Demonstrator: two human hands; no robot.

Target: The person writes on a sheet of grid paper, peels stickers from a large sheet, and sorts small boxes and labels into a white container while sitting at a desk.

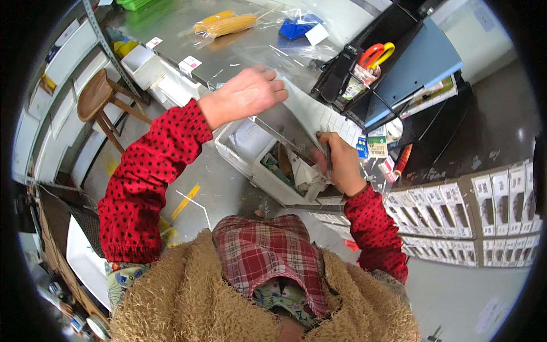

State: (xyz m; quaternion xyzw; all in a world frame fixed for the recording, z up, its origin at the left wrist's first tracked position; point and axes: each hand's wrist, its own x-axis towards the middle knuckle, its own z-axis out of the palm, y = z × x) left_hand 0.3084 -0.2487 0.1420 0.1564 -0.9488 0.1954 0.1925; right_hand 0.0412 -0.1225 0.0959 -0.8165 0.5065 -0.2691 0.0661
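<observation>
My left hand (250, 94) is closed above the metal table's front edge, its fingers curled. What it holds, if anything, is hidden. A whitish sheet (299, 105) slants from beside those fingers to my right hand (341, 162). My right hand is closed round a slim dark object (329, 159), with the thumb by the sheet's lower end; the object's kind is unclear. Below my hands, a white bin (293, 196) at the table edge holds crumpled papers and wrappers. Beside it, another white bin (228, 149) contains pale sheets.
A black desk rack (370, 111) on the right holds scissors (379, 54) and a blue folder (416, 74). Bagged yellow items (228, 25) and a blue tray (299, 27) lie farther back on the table. A wooden stool (99, 97) stands left. Rows of labelled boxes (427, 214) are at right.
</observation>
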